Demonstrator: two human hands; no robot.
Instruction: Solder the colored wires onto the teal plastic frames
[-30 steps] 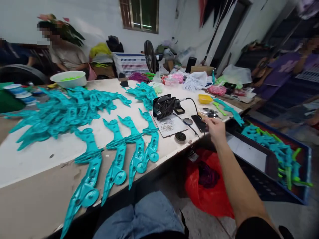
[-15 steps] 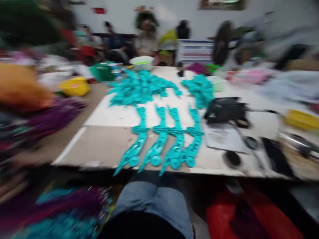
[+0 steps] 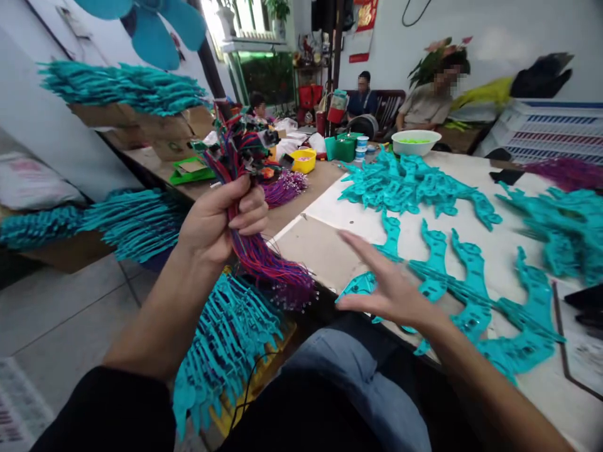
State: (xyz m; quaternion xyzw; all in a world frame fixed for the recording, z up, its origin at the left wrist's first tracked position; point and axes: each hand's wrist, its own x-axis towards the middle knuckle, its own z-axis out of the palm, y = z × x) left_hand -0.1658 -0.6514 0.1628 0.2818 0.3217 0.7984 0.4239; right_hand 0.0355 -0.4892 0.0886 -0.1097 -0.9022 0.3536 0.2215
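Note:
My left hand (image 3: 226,216) is wrapped around a thick bundle of wires (image 3: 277,267), red, blue and purple. Small circuit boards and dark parts (image 3: 242,147) stick out above the fist, and the loose wire ends with clear tips hang down to the right. My right hand (image 3: 384,282) is open and holds nothing, thumb and fingers apart, slightly blurred, just over the table's front edge. Beside and beyond it lie several teal plastic parts (image 3: 471,254) in a row, crossed by thin teal strips. One teal part is partly hidden behind the right hand.
A pile of teal parts (image 3: 405,185) lies further back on the table, near a white bowl (image 3: 417,139). A yellow bowl (image 3: 303,161) and another wire bundle (image 3: 287,188) are at the left. Below, a yellow crate (image 3: 252,383) holds stacked teal parts. Other people sit at the back.
The view has swung to the left. Both hands have come into view, the left one with the wire bundle, the right one empty over the table edge.

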